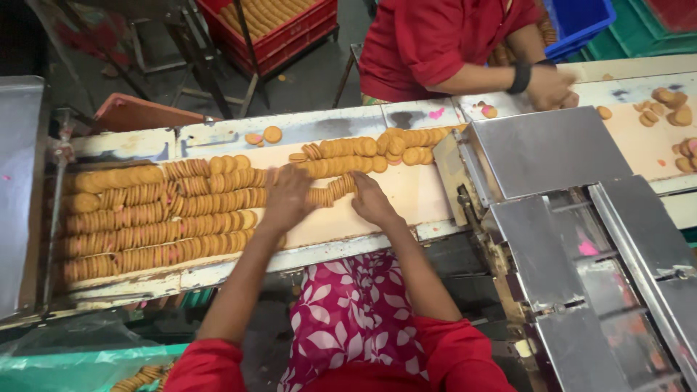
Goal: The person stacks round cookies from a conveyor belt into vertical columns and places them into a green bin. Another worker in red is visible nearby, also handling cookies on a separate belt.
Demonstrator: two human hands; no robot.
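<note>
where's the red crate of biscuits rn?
Head view, top centre: the red crate sits on the floor beyond the conveyor table, left of the co-worker in the red shirt, far from both of the person's hands.

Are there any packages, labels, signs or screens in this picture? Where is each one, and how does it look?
No labels, signs or screens show.
Red crate: top centre on the floor, rectangular, full of biscuits.
Blue crate: top right, rectangular plastic.
Green crates: top right corner, ribbed plastic.
Green plastic bag: bottom left, crumpled, translucent.

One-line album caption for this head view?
Both hands, left hand and right hand, press a row of sandwich biscuits on the conveyor belt.
</note>
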